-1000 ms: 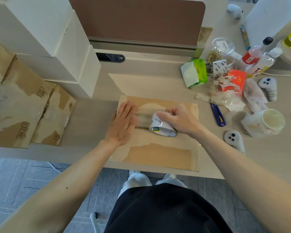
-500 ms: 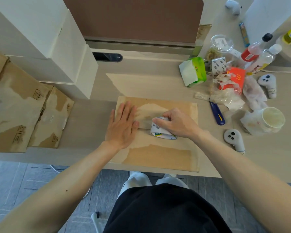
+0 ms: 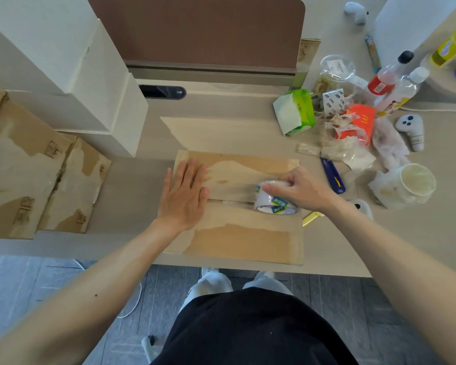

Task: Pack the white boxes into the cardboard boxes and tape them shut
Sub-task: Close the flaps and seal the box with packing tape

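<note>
A closed cardboard box (image 3: 242,241) lies at the table's front edge, its two top flaps meeting in a seam across the middle. My left hand (image 3: 183,194) presses flat on the left end of that seam with fingers straight. My right hand (image 3: 304,189) grips a roll of clear tape (image 3: 274,202) standing on the seam near the box's right end. Stacked white boxes (image 3: 71,75) rise at the back left. Two more taped cardboard boxes (image 3: 32,177) sit at the left edge.
Clutter fills the right side: a blue utility knife (image 3: 333,176), a yellow cutter (image 3: 311,217), a plastic cup (image 3: 416,180), a green tissue pack (image 3: 296,113), bottles (image 3: 390,77), wrappers and white controllers (image 3: 412,127). A brown divider panel (image 3: 208,30) stands behind.
My right hand has drawn the tape roll rightward along the seam, from near the left hand to the box's right end. The left hand stays pressed in place.
</note>
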